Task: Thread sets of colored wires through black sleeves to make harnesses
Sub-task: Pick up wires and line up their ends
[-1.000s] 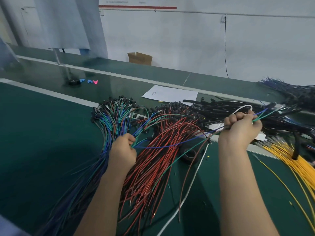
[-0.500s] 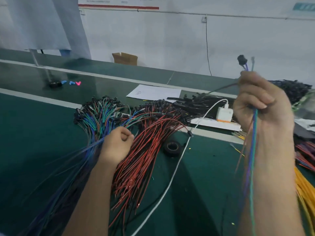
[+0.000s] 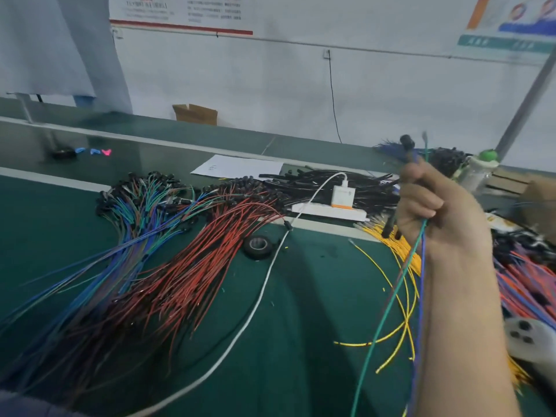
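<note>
**Right hand and held wire set.** The wire set (image 3: 419, 245) (green, blue and a darker strand) is at the right of the frame. It hangs from the raised right hand (image 3: 442, 212) down to the lower edge. Its upper ends stand clear above the fist, and one of them bears a black connector (image 3: 406, 142). The forearm rises from the lower right corner. The hand is upright, with its fingers curled tightly round the strands. Short black pieces protrude below the fingers; whether they are sleeves cannot be told.

**Surroundings.**
- The black sleeves (image 3: 331, 182) lie heaped at centre right on the green table (image 3: 301, 326), behind the hand.
- At the front of the heap, a white charger (image 3: 343, 195) sits on a power strip (image 3: 328, 212). Its white cable (image 3: 258, 296) runs toward the lower left.
- Yellow wires (image 3: 403, 254) fan out beneath the hand.
- Red wires (image 3: 204, 260) fill the centre, and a blue-green bundle (image 3: 129, 218) fills the left.
- A tape roll (image 3: 257, 245) lies between the red wires and the cable.
- At upper centre stands a cardboard box (image 3: 195, 113) with its flaps open and its contents hidden.
</note>
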`<state>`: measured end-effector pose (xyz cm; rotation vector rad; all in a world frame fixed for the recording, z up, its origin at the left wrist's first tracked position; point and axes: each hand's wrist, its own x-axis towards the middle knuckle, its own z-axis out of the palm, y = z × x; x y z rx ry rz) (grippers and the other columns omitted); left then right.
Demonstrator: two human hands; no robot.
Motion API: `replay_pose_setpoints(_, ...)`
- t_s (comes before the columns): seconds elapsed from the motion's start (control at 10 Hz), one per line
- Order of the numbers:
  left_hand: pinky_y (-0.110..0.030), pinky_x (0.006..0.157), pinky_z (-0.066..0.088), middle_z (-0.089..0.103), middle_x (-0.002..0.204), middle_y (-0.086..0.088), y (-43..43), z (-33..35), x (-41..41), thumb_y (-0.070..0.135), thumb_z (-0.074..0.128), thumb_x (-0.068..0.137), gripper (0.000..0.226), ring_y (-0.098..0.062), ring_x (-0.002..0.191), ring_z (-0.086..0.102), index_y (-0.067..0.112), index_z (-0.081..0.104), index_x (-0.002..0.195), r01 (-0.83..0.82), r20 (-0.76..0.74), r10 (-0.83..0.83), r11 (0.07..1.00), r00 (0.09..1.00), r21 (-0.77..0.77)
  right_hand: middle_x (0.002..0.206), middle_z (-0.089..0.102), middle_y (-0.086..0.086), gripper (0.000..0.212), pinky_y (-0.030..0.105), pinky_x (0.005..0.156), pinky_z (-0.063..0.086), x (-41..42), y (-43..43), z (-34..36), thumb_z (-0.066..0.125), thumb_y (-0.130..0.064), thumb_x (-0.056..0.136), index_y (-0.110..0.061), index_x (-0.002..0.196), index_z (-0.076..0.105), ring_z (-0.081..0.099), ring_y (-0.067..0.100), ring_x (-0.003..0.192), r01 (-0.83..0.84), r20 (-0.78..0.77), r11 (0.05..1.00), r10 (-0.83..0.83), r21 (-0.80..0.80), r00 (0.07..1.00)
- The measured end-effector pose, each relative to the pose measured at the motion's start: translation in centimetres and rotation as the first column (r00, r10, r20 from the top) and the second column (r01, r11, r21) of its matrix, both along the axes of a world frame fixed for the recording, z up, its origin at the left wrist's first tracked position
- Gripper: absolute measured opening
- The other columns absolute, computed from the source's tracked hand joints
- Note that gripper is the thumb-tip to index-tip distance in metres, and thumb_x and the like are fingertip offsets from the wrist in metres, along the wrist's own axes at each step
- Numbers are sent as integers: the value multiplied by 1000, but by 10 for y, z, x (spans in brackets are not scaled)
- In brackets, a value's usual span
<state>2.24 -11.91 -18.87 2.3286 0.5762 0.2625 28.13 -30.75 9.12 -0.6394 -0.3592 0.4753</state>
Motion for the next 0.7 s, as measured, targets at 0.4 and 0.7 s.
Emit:
replay_pose_setpoints(0.4, -28, 67, 49, 64, 74, -2, -61, 179, 218, 48, 32, 99, 46, -15, 66, 60, 16, 61, 81, 154, 205, -54, 849, 977, -506, 93, 72, -5, 12, 23, 80, 43, 23, 17, -101, 44, -11, 100, -18, 100, 54, 60, 3, 84, 415, 572, 753, -63, -510, 818)
replay_pose_setpoints(0.7, -15, 43, 32, 43, 54, 10, -43, 110, 245, 29, 42, 99, 23, -4, 44, 36, 10, 53, 90, 389, 304, -245, 518, 921, -762, 68, 59, -1, 26, 37, 75, 48, 34, 45, -175, 49, -30, 99, -11, 87, 63, 57, 20, 72, 525, 607, 454, 45, -720, 793)
